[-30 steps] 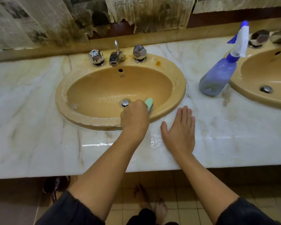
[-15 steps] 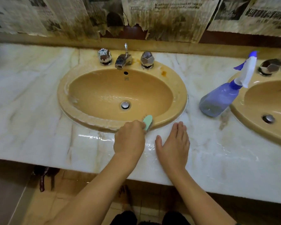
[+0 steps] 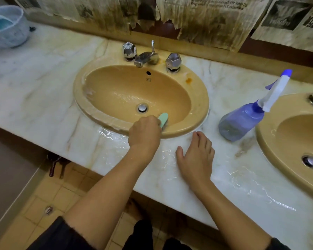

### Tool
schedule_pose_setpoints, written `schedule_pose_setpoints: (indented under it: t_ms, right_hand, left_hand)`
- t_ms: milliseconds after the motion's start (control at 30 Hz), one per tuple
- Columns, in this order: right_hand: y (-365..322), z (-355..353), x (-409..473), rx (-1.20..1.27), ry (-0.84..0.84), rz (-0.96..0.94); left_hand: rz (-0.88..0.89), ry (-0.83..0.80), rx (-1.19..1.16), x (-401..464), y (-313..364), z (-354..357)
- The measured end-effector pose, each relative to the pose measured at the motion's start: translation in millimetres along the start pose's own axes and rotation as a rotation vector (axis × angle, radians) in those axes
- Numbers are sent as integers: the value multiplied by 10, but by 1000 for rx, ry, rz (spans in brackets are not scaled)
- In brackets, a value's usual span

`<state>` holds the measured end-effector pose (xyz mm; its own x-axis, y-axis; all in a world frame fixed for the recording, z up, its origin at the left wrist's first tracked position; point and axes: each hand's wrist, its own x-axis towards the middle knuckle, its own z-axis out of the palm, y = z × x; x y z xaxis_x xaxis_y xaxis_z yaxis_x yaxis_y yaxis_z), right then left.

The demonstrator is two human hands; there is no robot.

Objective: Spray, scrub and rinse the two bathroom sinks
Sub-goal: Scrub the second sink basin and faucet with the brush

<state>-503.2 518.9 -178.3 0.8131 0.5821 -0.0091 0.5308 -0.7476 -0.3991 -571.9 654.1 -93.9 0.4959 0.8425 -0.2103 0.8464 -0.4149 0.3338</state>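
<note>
A tan oval sink (image 3: 199,98) sits in a white marble counter (image 3: 34,98), its bowl wet and soapy around the drain (image 3: 142,107). My left hand (image 3: 145,136) grips a pale green scrub brush (image 3: 163,119) pressed against the sink's near inner wall at the front rim. My right hand (image 3: 195,157) lies flat on the wet counter just in front of the sink, fingers relaxed. A purple spray bottle (image 3: 242,121) with a white trigger head stands between this sink and a second tan sink (image 3: 267,145) at the right edge.
Chrome tap (image 3: 145,58) with two knobs (image 3: 129,50) sits behind the left sink. A white mesh bag (image 3: 7,27) rests at the counter's far left. Stained newspaper (image 3: 206,20) covers the wall. Water pools on the counter's front. Tiled floor and dark sandals (image 3: 54,165) lie below.
My left hand drew the brush from near the drain back to the front rim, then in again against the near wall. The view shifted left. My right hand stays on the counter.
</note>
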Motion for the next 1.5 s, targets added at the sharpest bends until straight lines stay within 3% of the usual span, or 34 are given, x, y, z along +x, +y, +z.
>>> schedule_pose_setpoints:
  t_ms: [200, 400, 533, 700, 900, 1067, 1500]
  right_hand:
    - [95, -65, 54, 32, 8, -2]
    - [129, -113, 203, 76, 4, 4]
    - [173, -173, 335, 119, -5, 29]
    - [263, -244, 467, 184, -72, -37]
    - [457, -169, 438, 103, -33, 50]
    - [577, -83, 395, 30, 22, -8]
    - [558, -26, 390, -3, 87, -4]
  left_hand:
    - [32, -35, -9, -403, 91, 117]
    - [-32, 13, -34, -20, 249, 126]
    - [32, -1, 12, -332, 218, 183]
    - [17, -21, -50, 58, 378, 130]
    - [84, -23, 1, -251, 408, 263]
    - [123, -58, -61, 111, 665, 232]
    - [149, -2, 40, 6, 890, 377]
